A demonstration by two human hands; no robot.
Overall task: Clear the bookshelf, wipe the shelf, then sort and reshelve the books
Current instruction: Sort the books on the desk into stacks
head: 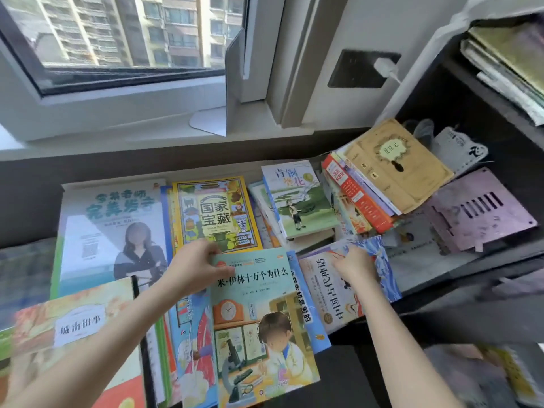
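Lower centre of the frame: a teal book (250, 293) sits over other books, its long axis near vertical and its title end toward the top. The cover shows a boy, a microscope and an orange clock. The left hand (197, 269) pinches its upper left corner. The right hand (353, 267) rests curled on a wave-patterned book (382, 278); I cannot tell its grip.

Sunlit window (117, 33), perhaps dark desk (26, 201)

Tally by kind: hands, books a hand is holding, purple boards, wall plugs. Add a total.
Hands: 2, the left hand and the right hand
Books held: 2, the teal book and the white-and-blue book
Purple boards: 1, the purple board
Wall plugs: 1, the white plug
Total: 6
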